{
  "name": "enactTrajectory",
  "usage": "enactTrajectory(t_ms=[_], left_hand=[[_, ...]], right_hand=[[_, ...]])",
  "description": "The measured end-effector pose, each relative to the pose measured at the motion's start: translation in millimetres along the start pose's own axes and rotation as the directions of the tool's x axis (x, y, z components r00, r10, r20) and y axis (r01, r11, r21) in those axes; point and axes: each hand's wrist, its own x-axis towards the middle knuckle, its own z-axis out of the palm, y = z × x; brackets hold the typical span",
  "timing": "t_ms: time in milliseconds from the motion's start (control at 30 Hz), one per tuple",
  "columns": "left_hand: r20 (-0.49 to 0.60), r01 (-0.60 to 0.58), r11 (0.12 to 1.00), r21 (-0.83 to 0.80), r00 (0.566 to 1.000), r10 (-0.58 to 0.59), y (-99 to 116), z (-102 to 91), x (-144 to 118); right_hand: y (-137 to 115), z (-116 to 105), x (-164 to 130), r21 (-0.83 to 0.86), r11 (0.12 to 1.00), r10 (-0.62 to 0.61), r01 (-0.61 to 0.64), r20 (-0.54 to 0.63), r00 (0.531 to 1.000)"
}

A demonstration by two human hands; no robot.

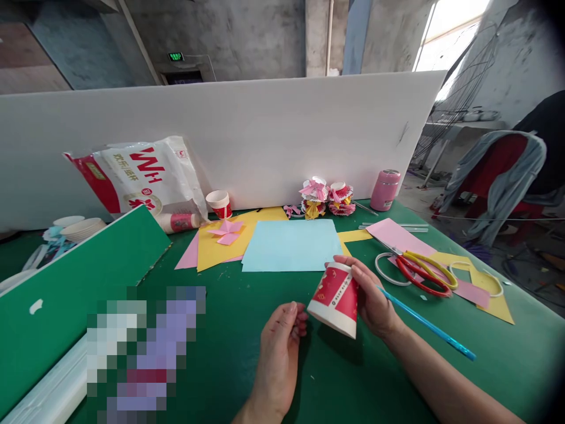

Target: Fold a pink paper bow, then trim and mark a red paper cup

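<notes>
Paper cup (335,299) matt, red-white print; green table cover (247,330) matt, felt-like; far-left bag (136,176) glossy plastic; right scissors (421,272) with shiny plastic handles.

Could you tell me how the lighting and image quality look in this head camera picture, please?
In the head view, the window at upper right is blown out white; the right hand and its paper cup are evenly lit, casting a soft shadow on the green table; a pixelated block hides the lower left; the white board's top edge bows from lens distortion; the right corners darken.

White bag (141,176) — red letters "WH", upside down; its other print is unreadable.
</notes>
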Motion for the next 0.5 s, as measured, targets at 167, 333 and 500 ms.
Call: enactTrajectory(t_ms=[167,333,500], left_hand=[[0.314,0.196,0.981,0.006,0.931,-0.188,0,0.0,-7],[0.296,0.200,0.980,0.014,0.935,-0.195,-1,0.5,-8],[0.173,0.127,0.991,-0.036,0.978,-0.119,2,0.5,-3]], right_hand=[[-2,11,-13,-0.090,0.996,0.009,0.010,0.206,0.979],[-1,14,-14,-0.227,0.968,-0.051,0.102,0.219,0.974],[0,-8,7,-0.741,0.631,-0.282,0.231,0.058,0.958]])
